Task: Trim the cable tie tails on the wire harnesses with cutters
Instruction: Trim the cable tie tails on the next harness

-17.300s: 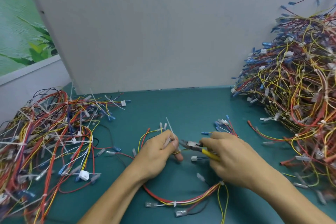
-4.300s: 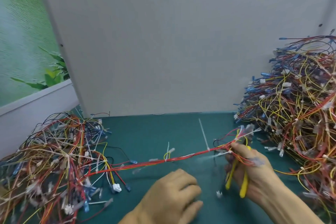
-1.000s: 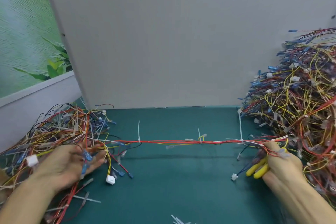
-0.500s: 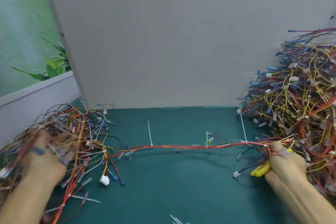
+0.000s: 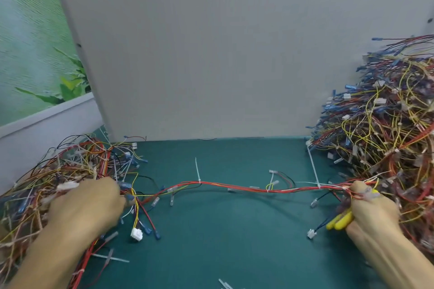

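One wire harness (image 5: 234,186) stretches across the middle of the frame, from the tangled pile at lower left (image 5: 47,183) to the bigger heap at right (image 5: 387,124), sagging slightly above the green table (image 5: 223,241). Pulled out long like this, its untrimmed ties stand clear: one cable tie tail (image 5: 197,169) sticks straight up left of centre, and a longer tail (image 5: 313,166) leans up near the right end.

The right hand (image 5: 373,216), at lower right, is clenched around the yellow-handled cutters (image 5: 338,223), handles tucked into the palm and pointing left, while thumb and forefinger pinch the harness's right end; the blades are hidden, parked so the fingers can handle wire.

The left hand (image 5: 87,209) lies knuckles-up on the left pile at the harness's other end, blurred; I cannot tell whether it grasps the wires or only rests on them.

Cut-off tails (image 5: 225,285) lie at the bottom edge; my guess is both standing tails await cutting
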A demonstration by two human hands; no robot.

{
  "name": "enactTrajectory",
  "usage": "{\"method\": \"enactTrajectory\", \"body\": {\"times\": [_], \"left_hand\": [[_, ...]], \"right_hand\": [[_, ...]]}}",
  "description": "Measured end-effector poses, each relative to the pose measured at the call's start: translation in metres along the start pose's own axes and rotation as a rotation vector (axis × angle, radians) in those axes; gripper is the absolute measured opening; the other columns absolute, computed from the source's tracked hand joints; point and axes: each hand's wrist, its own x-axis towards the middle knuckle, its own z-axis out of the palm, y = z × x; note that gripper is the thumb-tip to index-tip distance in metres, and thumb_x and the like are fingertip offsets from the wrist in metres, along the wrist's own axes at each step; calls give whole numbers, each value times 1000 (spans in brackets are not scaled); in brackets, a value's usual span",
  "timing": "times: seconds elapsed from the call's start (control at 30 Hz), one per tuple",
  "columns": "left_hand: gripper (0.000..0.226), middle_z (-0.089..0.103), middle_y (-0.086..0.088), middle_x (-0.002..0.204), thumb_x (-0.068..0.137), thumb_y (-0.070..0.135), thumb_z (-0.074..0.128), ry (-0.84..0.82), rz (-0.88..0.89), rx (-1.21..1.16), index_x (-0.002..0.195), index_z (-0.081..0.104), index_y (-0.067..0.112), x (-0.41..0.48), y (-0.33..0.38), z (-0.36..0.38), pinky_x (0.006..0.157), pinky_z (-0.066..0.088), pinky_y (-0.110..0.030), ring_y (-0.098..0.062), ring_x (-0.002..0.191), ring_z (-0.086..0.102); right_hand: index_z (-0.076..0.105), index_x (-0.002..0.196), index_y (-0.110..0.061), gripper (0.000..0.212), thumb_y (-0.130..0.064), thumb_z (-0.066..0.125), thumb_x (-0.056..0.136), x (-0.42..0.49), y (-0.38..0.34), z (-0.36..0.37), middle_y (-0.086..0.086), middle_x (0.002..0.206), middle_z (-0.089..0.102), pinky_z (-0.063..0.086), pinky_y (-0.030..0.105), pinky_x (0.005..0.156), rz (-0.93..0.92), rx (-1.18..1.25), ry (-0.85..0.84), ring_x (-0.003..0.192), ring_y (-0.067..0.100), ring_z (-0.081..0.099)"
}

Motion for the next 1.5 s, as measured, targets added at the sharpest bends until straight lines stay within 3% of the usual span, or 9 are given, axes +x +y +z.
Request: {"method": "enactTrajectory", "body": {"times": [0.2,0.3,0.47,0.67,0.9,1.07,1.17,1.3,1.5], "left_hand": [[24,56,7,109,85,45,61,175,287,-2,105,53,32,-23,71,-6,76,49,-34,-21,102,60],[49,47,6,133,88,32,60,13,334,10,131,40,28,-5,86,13,87,48,-39,-24,117,55],[68,48,-2,136,89,37,60,1,303,3,144,24,25,26,93,25,90,47,-42,-29,119,54],[20,68,-7,107,90,22,59,117,351,-54,107,68,26,34,98,-13,85,53,-41,-29,98,63],[14,64,-2,88,80,0,66,773,827,-471,85,70,12,7,104,-90,72,48,-29,-20,76,60],[19,70,-2,87,68,7,53,289,721,-818,75,70,11,12,111,-23,80,51,-35,-20,83,65],[24,68,-1,95,72,12,53,65,615,-750,88,69,17,24,107,28,88,47,-30,-19,92,63],[55,45,2,143,85,4,63,79,596,-704,136,46,14,29,100,62,108,26,-16,-11,128,45],[61,29,-3,154,98,37,47,74,470,-660,149,25,13,25,82,73,114,19,-24,-14,141,29]], "right_hand": [[42,67,-16,31,-4,49,95,-28,-13,17,-1,43,39,34,17,31,174,137,-272,28,7,36],[49,71,-15,20,-6,57,87,-34,-18,18,0,48,42,33,21,36,274,65,-468,32,9,37],[58,84,-11,7,-6,60,78,-40,-26,17,2,59,43,35,27,48,282,45,-563,37,10,38],[60,78,-11,15,-4,52,88,-40,-32,16,3,60,44,36,27,49,273,71,-553,38,11,38],[64,90,-6,16,-2,48,91,-44,-32,18,9,71,49,43,24,38,229,76,-533,46,15,41],[63,92,-6,15,-1,49,90,-49,-34,19,11,71,47,44,24,41,207,37,-561,53,20,40],[63,92,-5,15,-1,48,89,-50,-34,18,12,70,46,43,26,42,206,11,-576,51,20,41],[61,94,-2,16,2,46,90,-53,-33,20,14,70,44,41,27,45,217,-23,-589,54,21,38],[62,92,1,14,3,48,89,-58,-26,22,16,71,43,35,32,57,218,-96,-595,54,23,38]]}}
